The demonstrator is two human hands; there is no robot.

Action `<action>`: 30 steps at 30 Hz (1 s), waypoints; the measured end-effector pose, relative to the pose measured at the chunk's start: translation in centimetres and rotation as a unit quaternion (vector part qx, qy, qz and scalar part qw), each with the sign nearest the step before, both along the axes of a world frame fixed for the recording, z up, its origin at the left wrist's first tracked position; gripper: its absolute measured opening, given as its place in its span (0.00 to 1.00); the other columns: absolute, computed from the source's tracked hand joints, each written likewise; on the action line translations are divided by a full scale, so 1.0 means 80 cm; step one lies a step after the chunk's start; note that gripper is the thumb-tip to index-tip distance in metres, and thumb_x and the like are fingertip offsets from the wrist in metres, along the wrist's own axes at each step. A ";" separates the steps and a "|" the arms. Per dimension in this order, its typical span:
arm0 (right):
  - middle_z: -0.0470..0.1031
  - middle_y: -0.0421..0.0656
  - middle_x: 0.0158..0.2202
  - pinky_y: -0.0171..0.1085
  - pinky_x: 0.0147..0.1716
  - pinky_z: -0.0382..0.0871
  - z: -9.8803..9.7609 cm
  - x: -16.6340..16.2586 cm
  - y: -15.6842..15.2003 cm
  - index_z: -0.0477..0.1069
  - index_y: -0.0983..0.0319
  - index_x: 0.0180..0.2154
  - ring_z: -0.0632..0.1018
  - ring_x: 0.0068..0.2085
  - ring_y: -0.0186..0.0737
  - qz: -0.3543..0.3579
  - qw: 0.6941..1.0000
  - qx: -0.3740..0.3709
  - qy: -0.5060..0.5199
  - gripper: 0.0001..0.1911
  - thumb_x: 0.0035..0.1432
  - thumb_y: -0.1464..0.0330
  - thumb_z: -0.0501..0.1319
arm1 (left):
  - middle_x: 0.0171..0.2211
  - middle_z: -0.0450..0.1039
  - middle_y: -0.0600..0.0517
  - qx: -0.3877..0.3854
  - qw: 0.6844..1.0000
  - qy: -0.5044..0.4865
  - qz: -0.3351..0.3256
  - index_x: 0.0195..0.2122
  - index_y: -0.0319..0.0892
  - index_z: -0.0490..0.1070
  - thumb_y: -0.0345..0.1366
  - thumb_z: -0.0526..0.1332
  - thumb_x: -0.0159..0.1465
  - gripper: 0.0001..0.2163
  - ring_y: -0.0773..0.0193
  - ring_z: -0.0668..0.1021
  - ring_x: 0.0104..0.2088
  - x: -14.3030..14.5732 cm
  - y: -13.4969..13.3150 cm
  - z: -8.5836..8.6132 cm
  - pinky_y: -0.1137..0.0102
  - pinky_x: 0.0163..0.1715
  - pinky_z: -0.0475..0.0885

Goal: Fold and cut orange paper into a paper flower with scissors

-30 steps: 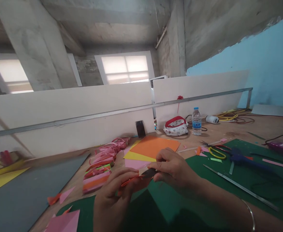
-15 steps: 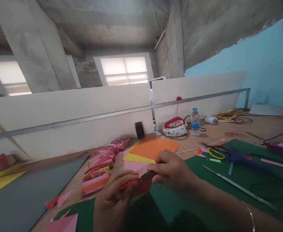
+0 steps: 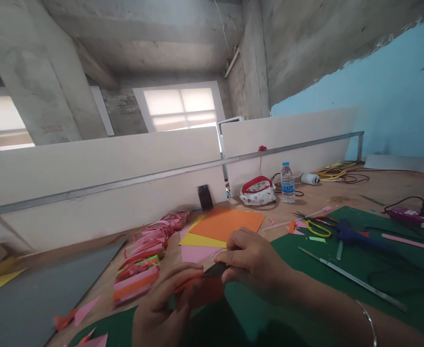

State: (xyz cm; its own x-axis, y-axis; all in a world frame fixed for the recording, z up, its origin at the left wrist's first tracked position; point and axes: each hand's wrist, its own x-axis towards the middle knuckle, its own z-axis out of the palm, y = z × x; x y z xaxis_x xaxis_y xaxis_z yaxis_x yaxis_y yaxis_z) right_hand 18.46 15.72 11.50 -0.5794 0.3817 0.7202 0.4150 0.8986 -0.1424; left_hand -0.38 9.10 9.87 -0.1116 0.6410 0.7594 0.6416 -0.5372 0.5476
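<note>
My left hand [image 3: 166, 299] is closed on a folded piece of orange-red paper [image 3: 209, 292], its edge pinched between thumb and fingers. Closed around a short dark pointed blade [image 3: 215, 270] is my right hand [image 3: 257, 262]; the rest of this tool is hidden in the palm. The blade's tip meets the paper's upper edge beside my left fingertips. Both hands are over the green cutting mat [image 3: 255, 313]. Just beyond them lie orange [image 3: 228, 224], yellow [image 3: 200, 239] and pink [image 3: 199, 254] paper sheets.
Several pink paper bundles [image 3: 135, 284] line up at the left, near a grey board [image 3: 52, 289]. To the right are scissors [image 3: 318, 227], a blue tool [image 3: 363, 241], a metal strip [image 3: 352, 279] and paper scraps. A phone [image 3: 205, 197], a pouch [image 3: 258, 191] and a water bottle [image 3: 287, 183] stand behind.
The view has turned slightly, so the scene sits a little further left. Both hands keep their grip; the dark blade has barely moved against the folded paper.
</note>
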 end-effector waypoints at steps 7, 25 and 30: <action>0.67 0.42 0.28 0.34 0.28 0.57 -0.001 -0.001 0.001 0.76 0.60 0.35 0.66 0.31 0.36 -0.002 1.000 -0.001 0.003 0.12 0.54 0.59 0.61 | 0.33 0.77 0.58 -0.017 1.000 -0.005 0.005 0.30 0.52 0.76 0.34 0.63 0.54 0.04 0.66 0.78 0.36 0.000 0.002 0.000 0.74 0.38 0.72; 0.67 0.42 0.28 0.34 0.28 0.56 -0.002 -0.001 0.000 0.77 0.61 0.33 0.66 0.31 0.35 0.005 1.000 0.001 0.013 0.10 0.56 0.62 0.61 | 0.34 0.77 0.59 -0.023 0.999 -0.028 -0.012 0.30 0.53 0.76 0.34 0.64 0.54 0.05 0.66 0.78 0.35 0.001 0.005 -0.008 0.75 0.38 0.72; 0.68 0.41 0.28 0.34 0.29 0.57 0.000 -0.001 -0.001 0.77 0.62 0.32 0.66 0.31 0.35 -0.003 1.000 -0.009 0.005 0.09 0.53 0.63 0.64 | 0.34 0.77 0.60 -0.012 0.999 -0.026 -0.021 0.31 0.54 0.76 0.33 0.64 0.54 0.06 0.67 0.78 0.35 0.002 0.003 -0.008 0.76 0.37 0.72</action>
